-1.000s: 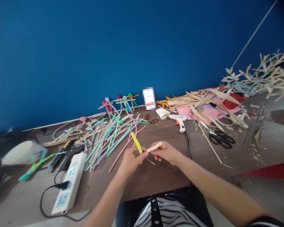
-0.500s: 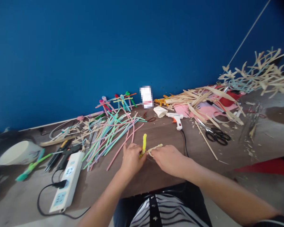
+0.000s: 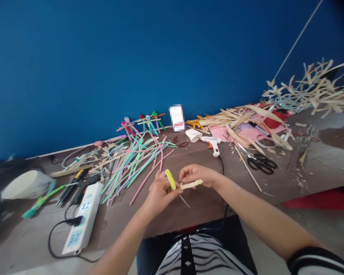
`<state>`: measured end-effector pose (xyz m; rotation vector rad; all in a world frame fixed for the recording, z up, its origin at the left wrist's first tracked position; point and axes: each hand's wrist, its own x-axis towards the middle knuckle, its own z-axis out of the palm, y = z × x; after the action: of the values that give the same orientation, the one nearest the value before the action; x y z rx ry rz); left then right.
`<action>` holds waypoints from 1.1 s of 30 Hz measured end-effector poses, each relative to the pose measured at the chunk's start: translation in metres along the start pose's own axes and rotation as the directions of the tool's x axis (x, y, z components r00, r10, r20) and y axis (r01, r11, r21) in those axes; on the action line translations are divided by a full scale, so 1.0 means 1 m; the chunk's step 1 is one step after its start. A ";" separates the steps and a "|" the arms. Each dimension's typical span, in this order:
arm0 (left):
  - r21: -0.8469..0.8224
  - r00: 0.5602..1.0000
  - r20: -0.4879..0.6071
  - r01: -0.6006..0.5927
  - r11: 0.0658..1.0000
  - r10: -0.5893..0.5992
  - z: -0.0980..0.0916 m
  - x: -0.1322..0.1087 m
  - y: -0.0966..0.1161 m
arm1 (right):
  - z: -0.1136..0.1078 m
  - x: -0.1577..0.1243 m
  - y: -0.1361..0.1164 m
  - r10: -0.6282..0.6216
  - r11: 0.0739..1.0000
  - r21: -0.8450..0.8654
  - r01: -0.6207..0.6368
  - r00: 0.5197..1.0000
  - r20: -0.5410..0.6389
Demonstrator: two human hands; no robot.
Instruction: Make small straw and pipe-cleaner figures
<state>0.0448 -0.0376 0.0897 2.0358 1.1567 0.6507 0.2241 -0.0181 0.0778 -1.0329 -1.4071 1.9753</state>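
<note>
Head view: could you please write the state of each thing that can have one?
Left hand: closed on the yellow fuzzy piece
Yellow fuzzy piece: held, end sticking up
Right hand: fingers bent at the pale strip; grip unclear
Power strip: black plug inserted
White glue gun: lying on its side; on or off unclear
Scissors: lying down; blade opening unclear
Pastel stems: loosely heaped

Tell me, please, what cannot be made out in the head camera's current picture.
In the head view:
Lower end of the yellow, fuzzy stick: hidden by the left hand.
Any print on the white, rectangular item by the blue wall: pixelated.
Some ends of the pale, curling strips: cut off by the right edge.
Dark shape at far left: blurred.
</note>
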 end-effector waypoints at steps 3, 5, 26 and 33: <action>-0.037 0.991 -0.124 0.045 0.998 -0.049 0.001 0.001 -0.007 | 0.006 0.000 0.011 -0.028 0.998 0.053 0.032 0.996 -0.080; -0.038 0.980 -0.158 0.117 0.992 -0.122 0.001 0.003 -0.009 | 0.012 -0.001 0.016 -0.057 0.998 0.018 0.060 0.986 -0.154; -0.523 0.898 0.170 0.430 0.736 -0.405 0.009 0.006 -0.018 | 0.029 -0.015 0.023 -0.267 0.860 -0.506 0.058 0.897 -0.352; 0.080 0.974 -0.039 0.224 0.971 -0.222 0.001 0.009 -0.013 | 0.029 -0.035 0.002 -0.324 0.373 -0.928 0.013 0.939 -0.117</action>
<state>0.0432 -0.0258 0.0797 1.9322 1.4275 0.5295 0.2210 -0.0613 0.0912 -1.4316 -2.3791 0.6593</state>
